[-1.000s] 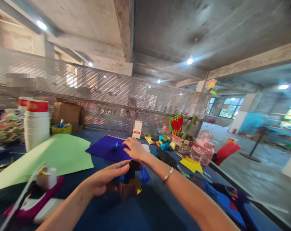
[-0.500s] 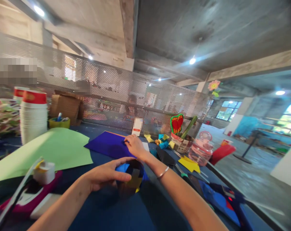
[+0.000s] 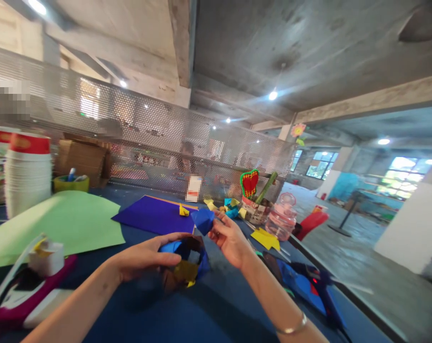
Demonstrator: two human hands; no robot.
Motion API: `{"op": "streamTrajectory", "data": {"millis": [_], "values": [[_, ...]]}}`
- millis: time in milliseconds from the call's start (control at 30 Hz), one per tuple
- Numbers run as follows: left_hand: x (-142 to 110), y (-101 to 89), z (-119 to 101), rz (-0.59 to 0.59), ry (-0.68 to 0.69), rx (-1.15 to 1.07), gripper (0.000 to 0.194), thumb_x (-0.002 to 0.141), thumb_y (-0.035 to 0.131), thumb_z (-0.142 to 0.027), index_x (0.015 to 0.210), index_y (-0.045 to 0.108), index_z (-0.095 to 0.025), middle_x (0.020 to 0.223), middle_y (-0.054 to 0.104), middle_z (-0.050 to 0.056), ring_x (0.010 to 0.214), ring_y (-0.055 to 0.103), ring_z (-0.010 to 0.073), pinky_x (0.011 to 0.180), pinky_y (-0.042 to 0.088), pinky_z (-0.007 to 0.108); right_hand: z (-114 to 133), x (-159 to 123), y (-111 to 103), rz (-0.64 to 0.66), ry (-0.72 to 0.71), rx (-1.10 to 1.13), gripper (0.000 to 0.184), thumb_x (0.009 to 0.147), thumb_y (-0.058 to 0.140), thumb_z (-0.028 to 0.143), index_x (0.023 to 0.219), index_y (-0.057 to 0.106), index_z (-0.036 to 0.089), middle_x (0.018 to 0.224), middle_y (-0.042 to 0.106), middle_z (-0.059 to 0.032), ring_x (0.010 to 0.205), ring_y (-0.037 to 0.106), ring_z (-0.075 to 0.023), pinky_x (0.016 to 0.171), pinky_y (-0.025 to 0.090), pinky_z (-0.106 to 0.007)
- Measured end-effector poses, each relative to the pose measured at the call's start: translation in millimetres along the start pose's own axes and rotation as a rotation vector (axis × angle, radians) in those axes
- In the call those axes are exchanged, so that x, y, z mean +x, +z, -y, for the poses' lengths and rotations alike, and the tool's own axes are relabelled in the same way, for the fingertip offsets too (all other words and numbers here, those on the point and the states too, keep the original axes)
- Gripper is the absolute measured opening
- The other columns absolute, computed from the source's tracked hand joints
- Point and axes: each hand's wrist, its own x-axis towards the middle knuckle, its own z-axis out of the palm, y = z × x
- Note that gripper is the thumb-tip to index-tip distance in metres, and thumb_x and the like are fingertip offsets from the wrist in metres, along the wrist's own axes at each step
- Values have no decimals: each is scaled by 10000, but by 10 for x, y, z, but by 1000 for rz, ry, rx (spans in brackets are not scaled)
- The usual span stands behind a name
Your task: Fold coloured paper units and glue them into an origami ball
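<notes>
My left hand (image 3: 155,257) is wrapped around the side of a hollow paper craft (image 3: 187,269) made of blue, brown and yellow pieces. Its open top faces up toward me. Just above and to the right of it, my right hand (image 3: 230,238) pinches a small blue folded paper piece (image 3: 203,221) between thumb and fingers. Behind both hands lies a flat violet-blue paper sheet (image 3: 147,216) with a little yellow folded scrap (image 3: 184,210) on it.
Left are a pale green sheet (image 3: 69,219), stacked paper cups (image 3: 28,181) and a magenta-and-white power strip (image 3: 51,286). A glue gun (image 3: 319,286) with a red light, yellow paper (image 3: 266,238), a pink clear jar (image 3: 280,221) and a basket (image 3: 255,209) stand right. Perforated metal screen (image 3: 158,138) behind.
My right hand has come back from the violet-blue sheet, now holding the small blue paper piece. The yellow scrap on the sheet is uncovered. My left hand keeps its hold on the craft.
</notes>
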Motion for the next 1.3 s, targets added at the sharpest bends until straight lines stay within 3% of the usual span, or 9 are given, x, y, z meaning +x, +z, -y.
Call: {"op": "streamTrajectory", "data": {"millis": [67,167,233,400,600,733,933,1167,1300], "values": [[-10,-21,-4,-1,-16,9,535,761,699,-284,1274,550,-257,1277,606,70,1097,612,232,946,478,313,-18,-73,27,-12,27,110,479,629,806,231,1043,565,235,791,626,38,649,573,-107,658,480,-265],[8,-42,26,-52,-53,29,557,764,688,-279,1296,524,-277,1184,659,69,768,680,163,672,543,248,-59,-132,50,-25,10,109,519,616,815,211,1065,557,240,786,623,54,633,571,-95,657,475,-254],[34,-42,48,-106,-40,47,550,760,692,-290,1286,533,-271,1189,655,71,739,670,153,601,522,221,-74,-157,63,-14,-17,69,519,635,802,219,1086,546,238,799,634,50,642,578,-96,655,473,-249],[101,-44,94,-247,18,142,496,740,711,-333,1216,597,-257,1174,659,63,1019,624,236,851,501,318,-85,-203,110,41,-169,-153,474,708,744,268,1125,521,238,863,692,6,809,646,-175,759,495,-323],[182,-131,181,-356,154,273,514,643,784,-251,1138,647,-264,1179,654,64,1200,519,262,1077,306,410,-179,-258,145,-16,-413,-537,238,779,676,250,1001,592,230,862,691,-15,803,635,-188,747,471,-322],[239,-131,210,-432,221,268,559,637,791,-240,1167,615,-268,1202,638,77,1182,535,271,1068,301,434,-248,-270,204,-37,-503,-713,66,793,655,238,847,621,226,782,650,-3,740,592,-169,717,464,-301],[284,-49,186,-465,373,215,606,674,781,-244,1232,544,-243,1092,677,82,1055,608,233,971,418,377,-339,-211,352,45,-536,-701,61,779,635,181,794,600,229,793,636,-1,707,589,-158,682,484,-287],[288,-10,182,-474,359,67,678,690,774,-258,1306,492,-257,1178,639,68,1115,576,219,989,413,343,-319,-216,387,131,-534,-730,60,812,596,172,830,615,226,798,648,3,741,602,-157,717,486,-286],[271,1,168,-491,366,52,675,722,754,-278,1331,464,-272,1014,657,15,980,618,172,886,459,265,-284,-211,327,179,-548,-769,95,849,573,213,929,622,206,870,658,-24,805,605,-163,763,485,-291]]}}
